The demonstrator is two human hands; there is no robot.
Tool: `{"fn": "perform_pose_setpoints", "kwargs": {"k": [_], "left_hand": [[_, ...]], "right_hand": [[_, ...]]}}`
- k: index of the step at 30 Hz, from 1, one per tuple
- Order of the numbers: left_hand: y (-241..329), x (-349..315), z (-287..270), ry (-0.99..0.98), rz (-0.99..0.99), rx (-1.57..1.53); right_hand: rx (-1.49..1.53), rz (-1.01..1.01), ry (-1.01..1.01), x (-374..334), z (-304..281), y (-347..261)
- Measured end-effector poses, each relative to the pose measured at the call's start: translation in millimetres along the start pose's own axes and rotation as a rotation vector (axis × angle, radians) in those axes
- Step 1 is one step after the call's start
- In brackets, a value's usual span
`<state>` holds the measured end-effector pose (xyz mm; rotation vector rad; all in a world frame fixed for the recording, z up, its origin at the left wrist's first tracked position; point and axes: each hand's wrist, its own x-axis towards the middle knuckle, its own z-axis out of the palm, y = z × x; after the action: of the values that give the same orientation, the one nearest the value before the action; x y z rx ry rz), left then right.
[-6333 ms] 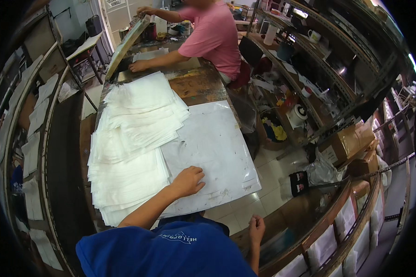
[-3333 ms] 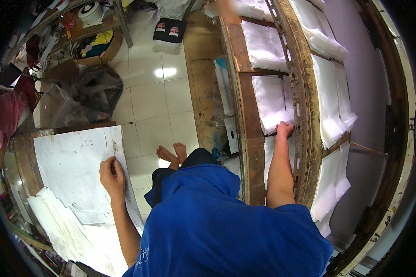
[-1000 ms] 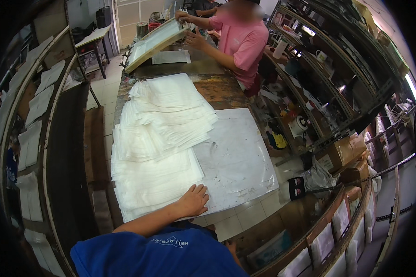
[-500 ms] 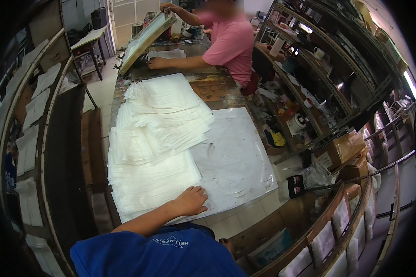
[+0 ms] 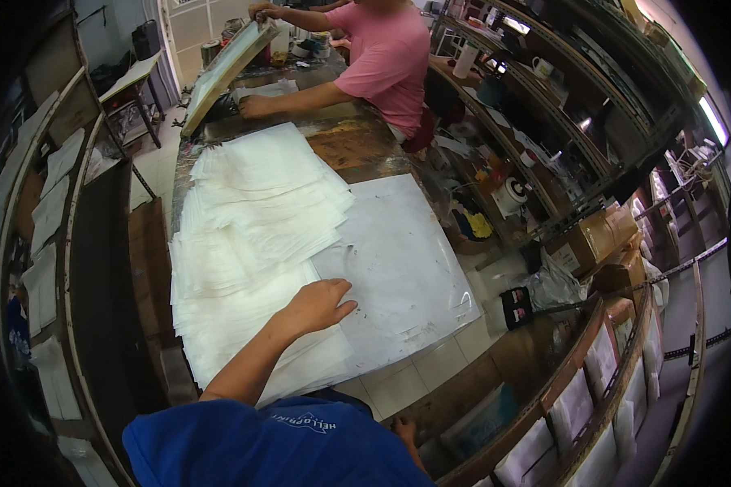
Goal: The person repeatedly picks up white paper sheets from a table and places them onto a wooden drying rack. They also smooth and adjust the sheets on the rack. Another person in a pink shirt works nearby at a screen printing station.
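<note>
Fanned stacks of thin white sheets (image 5: 256,219), which look like paper or plastic bags, cover the left side of the table. My left hand (image 5: 321,304) is over the right edge of the nearest stack, palm down. Its fingers are stretched out and the thumb stands apart, with nothing seen in it. Beside the stacks lies a large pale grey sheet (image 5: 406,252) with scuff marks. My right hand (image 5: 404,429) hangs low by my side, near the wooden rack at the lower right. Only part of it shows, and its fingers are too small and dark to read.
Across the table, a person in a pink shirt (image 5: 386,65) holds up a tilted screen-printing frame (image 5: 227,77), one hand below it by a pale sheet. Curved racks (image 5: 77,268) with white sheets stand left. Metal shelves (image 5: 544,105) and cardboard boxes (image 5: 597,239) stand right.
My left hand has moved forward along the right edge of the stacks, away from the near edge. The view has shifted slightly. The other person's frame stays raised.
</note>
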<state>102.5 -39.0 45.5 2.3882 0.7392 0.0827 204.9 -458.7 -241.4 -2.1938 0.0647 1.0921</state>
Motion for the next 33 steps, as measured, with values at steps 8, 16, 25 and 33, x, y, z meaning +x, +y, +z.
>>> {"fn": "perform_pose_setpoints", "kwargs": {"k": [8, 16, 25, 33], "left_hand": [[2, 16, 14, 0.049, 0.092, -0.018], [-13, 46, -7, 0.535, 0.181, 0.096], [-85, 143, 23, 0.519, 0.057, 0.579], [-91, 167, 28, 0.320, -0.008, 0.689]], "right_hand": [[-0.164, 0.065, 0.100, -24, 9, 15], [-0.184, 0.000, 0.200, 6, 11, 43], [-0.089, 0.051, 0.078, 22, -15, 44], [0.238, -0.126, 0.111, -23, -16, -8]]}}
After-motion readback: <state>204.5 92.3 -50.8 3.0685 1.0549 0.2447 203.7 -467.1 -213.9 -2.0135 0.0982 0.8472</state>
